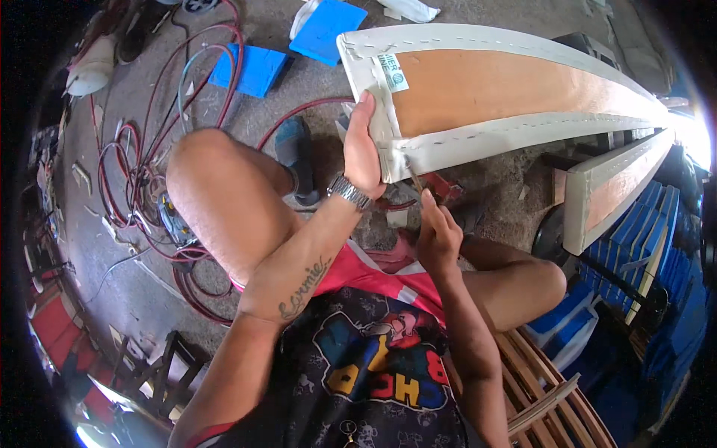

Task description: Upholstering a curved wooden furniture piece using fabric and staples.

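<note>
A long, tapering brown board (478, 86) has white covering material (478, 151) folded over its edges and fixed with rows of staples. My left hand (362, 153) is closed on its near-left end, with the thumb along the white border and the other fingers hidden underneath. Below that end's lower corner, my right hand (439, 235) is wrapped around a slim tool (414, 176). Its thin shaft reaches up to the white fold at the corner. The handle is mostly covered by my fingers, so the exact kind of tool is unclear.
Another white-edged board (609, 198) stands at the right, above stacked blue pieces (638, 224). Tangled red hoses (134, 175) lie on the floor at left. Two blue pieces (250, 69) (327, 31) lie beyond my knee. Wooden slats (541, 381) are at lower right.
</note>
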